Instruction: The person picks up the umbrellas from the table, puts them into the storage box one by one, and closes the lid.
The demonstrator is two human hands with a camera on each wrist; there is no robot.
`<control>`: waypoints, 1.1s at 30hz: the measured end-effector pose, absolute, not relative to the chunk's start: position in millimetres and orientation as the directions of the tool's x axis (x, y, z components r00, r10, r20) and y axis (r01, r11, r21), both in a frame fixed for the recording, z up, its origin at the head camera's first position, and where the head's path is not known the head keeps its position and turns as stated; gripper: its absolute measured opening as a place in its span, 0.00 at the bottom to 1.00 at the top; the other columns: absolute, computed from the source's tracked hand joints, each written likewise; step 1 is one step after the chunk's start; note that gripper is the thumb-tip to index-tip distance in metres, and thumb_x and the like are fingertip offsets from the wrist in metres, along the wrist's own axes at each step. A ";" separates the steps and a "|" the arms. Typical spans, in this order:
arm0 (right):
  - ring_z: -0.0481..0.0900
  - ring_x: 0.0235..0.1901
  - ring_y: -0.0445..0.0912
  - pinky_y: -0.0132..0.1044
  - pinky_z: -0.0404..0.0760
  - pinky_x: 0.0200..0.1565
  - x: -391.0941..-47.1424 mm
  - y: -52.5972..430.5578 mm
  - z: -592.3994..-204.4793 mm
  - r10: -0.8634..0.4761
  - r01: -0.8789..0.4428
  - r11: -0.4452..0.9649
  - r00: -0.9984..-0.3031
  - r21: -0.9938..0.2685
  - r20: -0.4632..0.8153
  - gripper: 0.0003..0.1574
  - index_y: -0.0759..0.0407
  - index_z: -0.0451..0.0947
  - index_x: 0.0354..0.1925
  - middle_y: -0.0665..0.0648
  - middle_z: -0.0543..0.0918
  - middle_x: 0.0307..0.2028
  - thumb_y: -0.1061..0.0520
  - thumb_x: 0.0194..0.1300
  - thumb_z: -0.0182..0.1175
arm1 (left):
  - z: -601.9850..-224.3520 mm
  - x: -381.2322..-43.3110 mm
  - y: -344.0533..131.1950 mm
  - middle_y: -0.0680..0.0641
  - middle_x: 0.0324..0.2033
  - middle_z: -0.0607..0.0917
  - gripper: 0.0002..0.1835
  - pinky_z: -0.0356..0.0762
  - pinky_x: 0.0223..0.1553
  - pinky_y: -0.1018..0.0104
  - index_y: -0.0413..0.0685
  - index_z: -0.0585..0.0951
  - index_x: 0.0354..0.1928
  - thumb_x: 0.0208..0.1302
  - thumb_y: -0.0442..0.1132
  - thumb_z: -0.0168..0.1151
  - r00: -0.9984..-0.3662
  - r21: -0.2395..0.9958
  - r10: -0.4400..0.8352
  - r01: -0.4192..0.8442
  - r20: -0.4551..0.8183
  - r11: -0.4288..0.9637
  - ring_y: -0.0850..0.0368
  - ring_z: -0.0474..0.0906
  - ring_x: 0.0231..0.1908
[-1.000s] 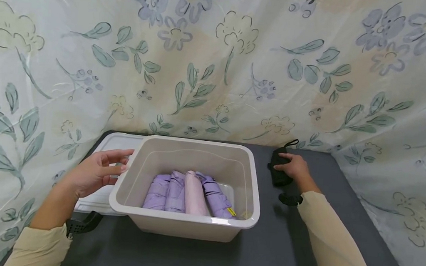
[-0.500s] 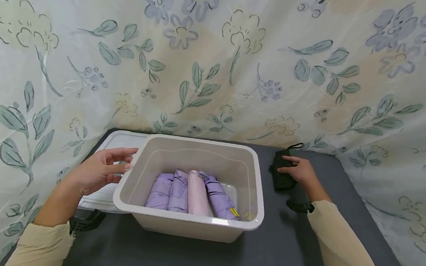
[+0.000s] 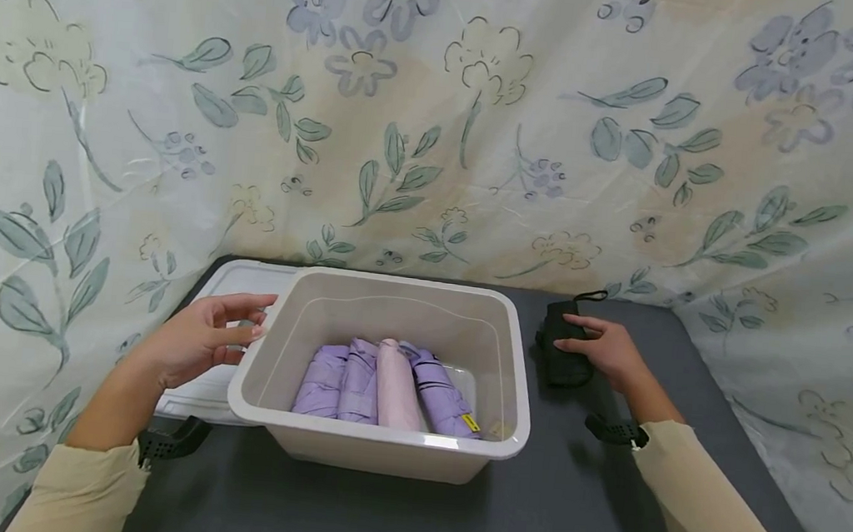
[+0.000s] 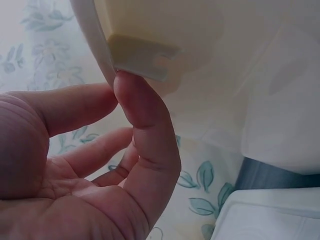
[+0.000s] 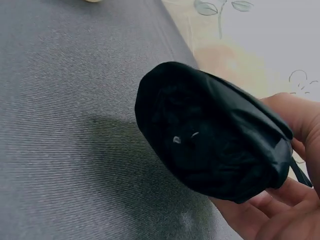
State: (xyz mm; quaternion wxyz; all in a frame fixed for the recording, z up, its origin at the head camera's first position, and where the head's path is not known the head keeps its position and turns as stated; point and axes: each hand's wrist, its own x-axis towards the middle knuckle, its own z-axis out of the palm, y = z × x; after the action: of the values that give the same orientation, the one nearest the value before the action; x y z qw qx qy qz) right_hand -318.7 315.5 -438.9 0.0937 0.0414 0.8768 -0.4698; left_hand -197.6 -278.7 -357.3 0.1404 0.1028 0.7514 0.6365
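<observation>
A black folded umbrella (image 3: pixel 564 352) with a wrist loop is at the right of the dark table, its gathered end facing the camera in the right wrist view. My right hand (image 3: pixel 607 354) grips it between thumb and fingers; its shadow falls on the cloth beside it. A beige plastic bin (image 3: pixel 374 454) stands in the middle. My left hand (image 3: pixel 202 340) pinches the bin's left rim between thumb and index finger, the other fingers loosely bent below. Inside the bin lie purple folded umbrellas (image 3: pixel 321 381) and a pink one (image 3: pixel 397 385), side by side.
A white lid (image 3: pixel 198 402) lies flat on the table (image 3: pixel 302 511), partly under the bin's left side. A floral curtain (image 3: pixel 434 175) hangs behind and at both sides. The bin's floor shows at the right of the umbrellas.
My right wrist and forearm have swung a little to the right, and the black umbrella has tilted slightly in the hand. My left hand stays at the rim. The view has shifted slightly.
</observation>
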 end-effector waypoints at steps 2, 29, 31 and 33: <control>0.48 0.79 0.68 0.66 0.60 0.73 -314.5 315.5 -437.2 -0.011 0.154 0.568 -0.981 -0.808 -0.195 0.52 0.49 0.67 0.75 0.67 0.50 0.81 0.42 0.58 0.76 | -356.1 -197.1 -278.3 0.54 0.45 0.80 0.36 0.88 0.44 0.61 0.31 0.57 0.77 0.74 0.33 0.60 -0.938 0.985 0.335 -0.026 -0.084 0.172 0.62 0.84 0.44; 0.86 0.47 0.42 0.37 0.87 0.45 -240.8 282.5 -359.6 -0.131 0.024 0.341 -0.989 -0.940 -0.072 0.49 0.50 0.66 0.76 0.66 0.67 0.71 0.48 0.62 0.74 | -359.0 -200.5 -280.6 0.52 0.47 0.78 0.32 0.86 0.44 0.64 0.33 0.63 0.75 0.73 0.33 0.60 -0.942 0.983 0.329 -0.011 -0.071 0.181 0.62 0.80 0.46; 0.88 0.44 0.41 0.41 0.88 0.45 -237.9 278.6 -354.6 -0.150 0.031 0.280 -0.986 -0.960 -0.075 0.48 0.50 0.66 0.76 0.62 0.74 0.65 0.51 0.62 0.74 | -358.1 -200.1 -279.7 0.53 0.47 0.79 0.33 0.87 0.45 0.63 0.32 0.62 0.75 0.73 0.33 0.60 -0.942 0.980 0.328 0.000 -0.066 0.199 0.62 0.80 0.46; 0.89 0.44 0.43 0.44 0.89 0.45 -235.8 274.4 -349.6 -0.168 0.032 0.233 -0.983 -0.972 -0.072 0.47 0.50 0.66 0.75 0.56 0.77 0.58 0.54 0.63 0.74 | -357.1 -199.9 -279.2 0.53 0.47 0.80 0.34 0.87 0.45 0.63 0.32 0.62 0.75 0.73 0.33 0.61 -0.944 0.978 0.322 0.002 -0.067 0.209 0.62 0.81 0.46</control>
State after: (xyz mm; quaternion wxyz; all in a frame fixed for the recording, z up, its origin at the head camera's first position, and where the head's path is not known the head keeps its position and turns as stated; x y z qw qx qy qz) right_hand -235.8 274.4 -349.6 0.0808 -0.0436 0.7811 -0.6176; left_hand -199.9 -279.2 -357.1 0.1290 0.1059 0.7667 0.6199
